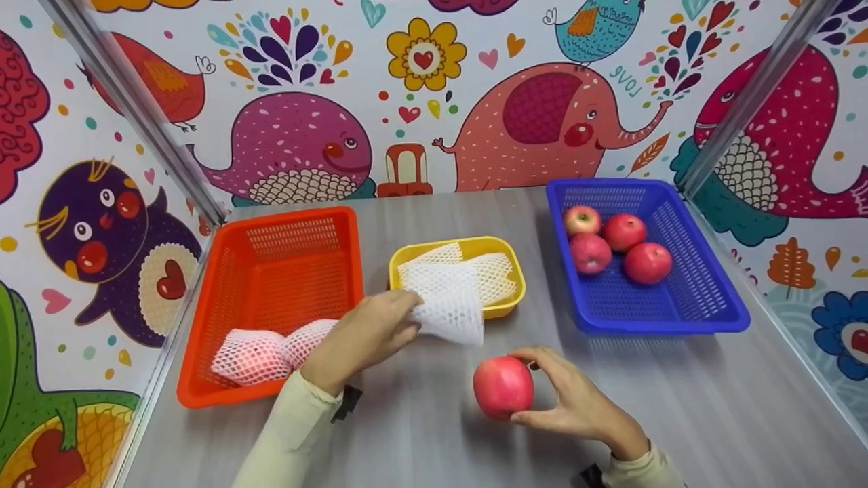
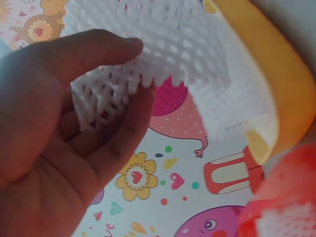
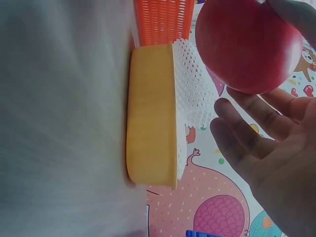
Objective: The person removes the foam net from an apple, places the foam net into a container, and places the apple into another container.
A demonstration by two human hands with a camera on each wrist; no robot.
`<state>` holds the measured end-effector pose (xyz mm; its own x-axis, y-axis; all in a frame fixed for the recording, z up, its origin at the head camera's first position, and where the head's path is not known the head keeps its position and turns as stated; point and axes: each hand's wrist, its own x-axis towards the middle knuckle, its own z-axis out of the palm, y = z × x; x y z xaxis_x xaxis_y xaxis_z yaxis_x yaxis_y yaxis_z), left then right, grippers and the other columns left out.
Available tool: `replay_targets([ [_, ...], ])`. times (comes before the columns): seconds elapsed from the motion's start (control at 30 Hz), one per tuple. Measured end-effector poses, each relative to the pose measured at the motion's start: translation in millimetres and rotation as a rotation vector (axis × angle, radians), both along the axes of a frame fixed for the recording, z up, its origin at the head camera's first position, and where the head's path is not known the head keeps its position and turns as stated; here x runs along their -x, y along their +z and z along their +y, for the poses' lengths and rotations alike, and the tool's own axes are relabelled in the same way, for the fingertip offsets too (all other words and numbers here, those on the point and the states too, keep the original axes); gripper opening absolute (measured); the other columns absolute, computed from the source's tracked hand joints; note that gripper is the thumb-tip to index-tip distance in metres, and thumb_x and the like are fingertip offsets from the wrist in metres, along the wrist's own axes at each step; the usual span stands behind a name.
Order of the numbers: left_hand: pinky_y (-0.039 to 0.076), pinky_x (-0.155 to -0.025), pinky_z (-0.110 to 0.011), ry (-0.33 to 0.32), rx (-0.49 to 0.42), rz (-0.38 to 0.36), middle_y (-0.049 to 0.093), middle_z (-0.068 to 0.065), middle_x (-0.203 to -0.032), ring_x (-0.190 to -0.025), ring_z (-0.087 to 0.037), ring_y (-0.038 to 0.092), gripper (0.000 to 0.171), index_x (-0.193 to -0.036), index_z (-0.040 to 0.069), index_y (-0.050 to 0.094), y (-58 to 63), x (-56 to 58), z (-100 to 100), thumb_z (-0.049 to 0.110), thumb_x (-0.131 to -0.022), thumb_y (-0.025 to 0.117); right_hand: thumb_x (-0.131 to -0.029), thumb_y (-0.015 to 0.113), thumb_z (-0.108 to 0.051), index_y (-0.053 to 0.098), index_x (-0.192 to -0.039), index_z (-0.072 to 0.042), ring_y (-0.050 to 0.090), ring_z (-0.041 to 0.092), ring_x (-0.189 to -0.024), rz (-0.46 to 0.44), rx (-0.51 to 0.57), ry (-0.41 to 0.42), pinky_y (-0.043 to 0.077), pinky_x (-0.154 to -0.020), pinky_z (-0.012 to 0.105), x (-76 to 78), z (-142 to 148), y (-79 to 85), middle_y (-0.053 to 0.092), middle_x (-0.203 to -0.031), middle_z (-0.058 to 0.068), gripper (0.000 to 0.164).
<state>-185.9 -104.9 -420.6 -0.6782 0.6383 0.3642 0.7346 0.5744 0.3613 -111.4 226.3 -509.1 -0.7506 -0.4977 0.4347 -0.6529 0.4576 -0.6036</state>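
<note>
My left hand (image 1: 371,333) pinches a white foam net sleeve (image 1: 447,301) by one end, in front of the yellow basket (image 1: 503,310). In the left wrist view the thumb lies over the mesh of the sleeve (image 2: 163,54), fingers beneath it. My right hand (image 1: 576,396) holds a red apple (image 1: 503,388) between thumb and fingers, over the table to the right of the left hand. Seen from the right wrist, the apple (image 3: 249,44) sits between thumb and fingertips. More foam net sleeves (image 1: 494,274) lie in the yellow basket.
At left stands an orange basket (image 1: 359,254) with net-wrapped apples (image 1: 251,356) at its near end, partly hidden by my left arm. A blue basket (image 1: 661,327) at right holds several bare apples (image 1: 647,263). Behind the table (image 1: 420,434) rises a printed wall (image 1: 420,122).
</note>
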Motion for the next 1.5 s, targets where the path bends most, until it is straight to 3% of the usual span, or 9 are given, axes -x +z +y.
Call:
replay_targets([
  [0.17, 0.056, -0.082, -0.031, 0.062, 0.053, -0.006, 0.068, -0.009, -0.107, -0.088, -0.02, 0.062, 0.023, -0.112, 0.005, 0.065, 25.6, 25.4, 9, 0.011, -0.091, 0.072, -0.073, 0.088, -0.041, 0.055, -0.134, -0.018, 0.057, 0.011, -0.106, -0.012, -0.003, -0.014, 0.053, -0.084, 0.039, -2.0, 2, -1.9, 0.06, -0.123, -0.007, 0.073],
  [0.3, 0.055, -0.083, -0.035, 0.128, 0.107, -0.036, 0.066, -0.009, -0.106, -0.09, -0.023, 0.062, 0.018, -0.108, 0.005, 0.063, 27.0, 54.6, 20, 0.011, -0.092, 0.069, -0.073, 0.089, -0.04, 0.056, -0.134, -0.017, 0.057, 0.011, -0.105, -0.015, -0.007, -0.012, 0.052, -0.085, 0.04, -2.4, 2, -2.7, 0.06, -0.122, -0.007, 0.073],
  [0.5, 0.055, -0.084, -0.038, 0.237, 0.278, -0.16, 0.065, -0.01, -0.106, -0.094, -0.026, 0.063, 0.019, -0.11, 0.005, 0.063, -2.5, 98.0, 45, 0.009, -0.092, 0.067, -0.072, 0.089, -0.042, 0.055, -0.134, -0.02, 0.058, 0.01, -0.106, -0.025, -0.02, -0.009, 0.053, -0.085, 0.041, -4.4, 0, -5.0, 0.059, -0.122, -0.009, 0.074],
  [0.7, 0.053, -0.085, -0.036, 0.226, 0.503, -0.293, 0.067, -0.011, -0.102, -0.089, -0.024, 0.061, 0.021, -0.113, 0.003, 0.065, -45.2, 124.5, 65, 0.001, -0.092, 0.065, -0.071, 0.09, -0.041, 0.055, -0.134, -0.021, 0.058, 0.01, -0.107, -0.043, -0.004, -0.003, 0.053, -0.085, 0.041, -7.4, -4, -8.0, 0.059, -0.122, -0.011, 0.075],
  [0.83, 0.049, -0.08, -0.033, 0.201, 0.608, -0.365, 0.064, -0.007, -0.095, -0.084, -0.02, 0.054, 0.019, -0.11, 0.004, 0.066, -61.1, 125.8, 66, -0.001, -0.091, 0.064, -0.072, 0.09, -0.039, 0.054, -0.135, -0.02, 0.058, 0.011, -0.108, -0.053, -0.006, 0.008, 0.053, -0.086, 0.041, -9.1, -6, -9.2, 0.059, -0.122, -0.01, 0.074],
  [0.93, 0.048, -0.075, -0.033, 0.18, 0.643, -0.375, 0.063, -0.006, -0.092, -0.081, -0.019, 0.052, 0.018, -0.106, 0.006, 0.067, -61.1, 123.5, 66, -0.001, -0.09, 0.064, -0.073, 0.09, -0.038, 0.054, -0.135, -0.02, 0.059, 0.013, -0.107, -0.047, -0.007, 0.005, 0.053, -0.086, 0.041, -9.0, -5, -8.5, 0.059, -0.122, -0.008, 0.074],
  [1.07, 0.047, -0.072, -0.034, 0.18, 0.646, -0.374, 0.06, -0.005, -0.088, -0.08, -0.02, 0.053, 0.015, -0.103, 0.006, 0.065, -48.2, 119.7, 66, 0.002, -0.088, 0.067, -0.072, 0.09, -0.04, 0.055, -0.135, -0.021, 0.058, 0.011, -0.108, -0.047, -0.012, -0.016, 0.053, -0.086, 0.04, -7.4, -3, -5.7, 0.058, -0.123, -0.01, 0.074],
  [1.27, 0.05, -0.076, -0.037, 0.239, 0.634, -0.294, 0.057, -0.007, -0.084, -0.081, -0.023, 0.053, 0.015, -0.102, 0.004, 0.063, -28.3, 106.2, 59, 0.01, -0.09, 0.07, -0.073, 0.089, -0.04, 0.054, -0.135, -0.018, 0.058, 0.012, -0.108, -0.005, -0.025, 0.006, 0.053, -0.086, 0.04, -4.7, -5, -6.3, 0.058, -0.124, -0.008, 0.074],
  [1.5, 0.052, -0.089, -0.045, 0.306, 0.601, -0.255, 0.061, -0.015, -0.117, -0.102, -0.029, 0.058, 0.05, -0.122, 0.002, 0.061, -13.6, 81.7, 42, 0.037, -0.089, 0.075, -0.073, 0.089, -0.04, 0.054, -0.135, -0.016, 0.059, 0.013, -0.106, 0.023, -0.016, 0.03, 0.053, -0.085, 0.037, -2.0, -6, -7.0, 0.058, -0.123, -0.006, 0.074],
])
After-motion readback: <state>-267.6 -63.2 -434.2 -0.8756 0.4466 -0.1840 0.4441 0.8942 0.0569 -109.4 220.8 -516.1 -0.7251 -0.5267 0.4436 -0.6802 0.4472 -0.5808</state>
